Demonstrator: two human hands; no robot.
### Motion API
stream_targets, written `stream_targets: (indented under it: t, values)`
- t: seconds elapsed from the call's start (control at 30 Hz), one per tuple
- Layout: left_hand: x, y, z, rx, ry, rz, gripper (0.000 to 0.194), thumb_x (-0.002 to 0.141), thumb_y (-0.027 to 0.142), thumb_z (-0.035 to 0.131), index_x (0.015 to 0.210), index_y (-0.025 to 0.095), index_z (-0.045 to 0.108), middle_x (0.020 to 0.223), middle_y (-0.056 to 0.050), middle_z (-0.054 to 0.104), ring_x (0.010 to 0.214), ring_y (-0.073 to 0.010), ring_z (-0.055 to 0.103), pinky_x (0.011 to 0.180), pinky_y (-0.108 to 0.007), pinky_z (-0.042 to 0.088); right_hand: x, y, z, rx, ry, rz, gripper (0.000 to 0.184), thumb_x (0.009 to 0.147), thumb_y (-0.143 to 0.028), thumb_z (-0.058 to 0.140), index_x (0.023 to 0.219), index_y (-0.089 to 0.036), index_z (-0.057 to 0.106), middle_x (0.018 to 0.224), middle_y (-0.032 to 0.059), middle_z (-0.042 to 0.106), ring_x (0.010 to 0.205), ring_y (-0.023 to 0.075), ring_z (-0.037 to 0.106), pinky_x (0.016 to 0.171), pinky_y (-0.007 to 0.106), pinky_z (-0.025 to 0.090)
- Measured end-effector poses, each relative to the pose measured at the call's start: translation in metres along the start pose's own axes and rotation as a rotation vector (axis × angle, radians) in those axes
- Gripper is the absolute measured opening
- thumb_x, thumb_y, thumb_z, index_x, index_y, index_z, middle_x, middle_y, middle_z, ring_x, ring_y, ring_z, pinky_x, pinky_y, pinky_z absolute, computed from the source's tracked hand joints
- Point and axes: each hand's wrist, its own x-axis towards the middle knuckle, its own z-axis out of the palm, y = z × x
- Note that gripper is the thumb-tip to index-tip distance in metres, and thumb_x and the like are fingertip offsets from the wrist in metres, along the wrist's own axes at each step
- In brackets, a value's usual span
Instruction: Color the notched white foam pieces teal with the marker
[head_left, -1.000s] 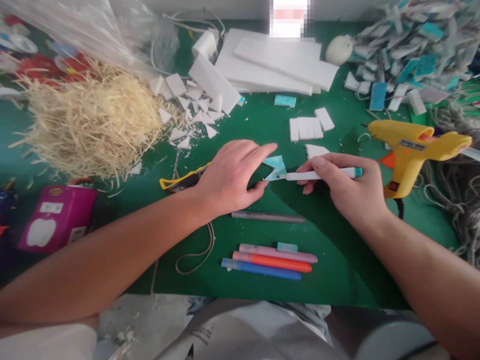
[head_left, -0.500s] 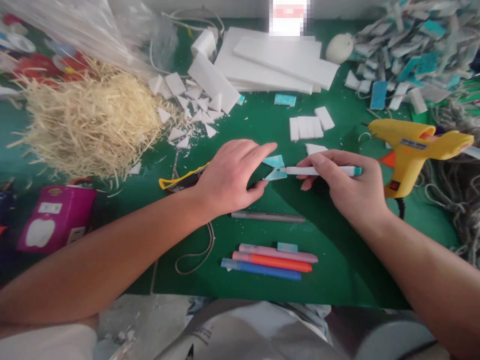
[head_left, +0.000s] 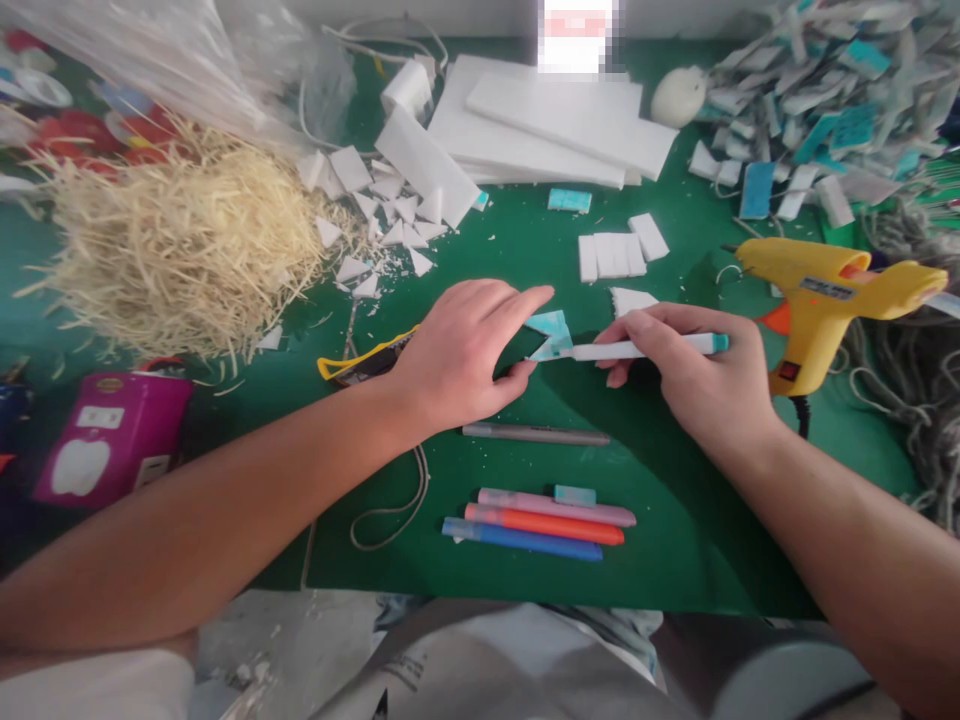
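Note:
A small triangular foam piece (head_left: 550,334), partly coloured teal, lies on the green mat (head_left: 675,520) in the middle. My left hand (head_left: 461,350) holds it down, with the forefinger along its top edge and the thumb at its lower corner. My right hand (head_left: 694,370) grips a white marker with a teal end (head_left: 645,348); the marker lies nearly level and its tip touches the right side of the triangle.
A grey pen (head_left: 536,434) and pink, orange and blue markers (head_left: 547,522) lie nearer me. A yellow glue gun (head_left: 829,300) stands right. White foam strips (head_left: 619,252), foam sheets (head_left: 555,125), triangle offcuts (head_left: 375,220), a straw heap (head_left: 172,250) and a magenta box (head_left: 112,435) surround the mat.
The marker tip slid slightly right half a second ago and is now back left on the triangle. My left hand has stayed put.

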Motion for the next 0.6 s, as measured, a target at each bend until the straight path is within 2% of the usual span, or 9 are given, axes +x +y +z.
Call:
stream_targets:
  t: [0.13, 0.47, 0.6]
  values:
    - [-0.0003, 0.0003, 0.0005, -0.005, 0.007, 0.0, 0.049, 0.093, 0.019, 0.057, 0.14, 0.006, 0.055, 0.116, -0.015, 0.072, 0.111, -0.0297, 0.068, 0.097, -0.047, 0.057, 0.0006, 0.0005, -0.0006, 0.004, 0.009, -0.02, 0.028, 0.094, -0.046, 0.076, 0.074, -0.027, 0.079, 0.056, -0.0009, 0.069, 0.056, 0.0162, 0.066, 0.06, 0.032, 0.053]
    - [-0.0003, -0.0002, -0.0004, -0.007, -0.006, -0.011, 0.049, 0.095, 0.02, 0.056, 0.142, 0.007, 0.054, 0.118, -0.015, 0.072, 0.113, -0.0303, 0.068, 0.099, -0.048, 0.056, -0.0002, 0.0021, -0.0011, -0.026, -0.005, -0.024, 0.021, 0.094, -0.037, 0.077, 0.077, -0.026, 0.081, 0.057, -0.0007, 0.07, 0.06, 0.0168, 0.066, 0.061, 0.031, 0.053]
    - [-0.0004, -0.0001, -0.0003, -0.014, -0.022, -0.024, 0.05, 0.094, 0.021, 0.056, 0.143, 0.012, 0.053, 0.118, -0.013, 0.072, 0.113, -0.03, 0.068, 0.099, -0.048, 0.056, -0.0003, 0.0017, -0.0012, -0.024, -0.015, -0.005, 0.026, 0.094, -0.038, 0.077, 0.07, -0.028, 0.08, 0.053, -0.0014, 0.068, 0.053, 0.0161, 0.064, 0.058, 0.032, 0.053]
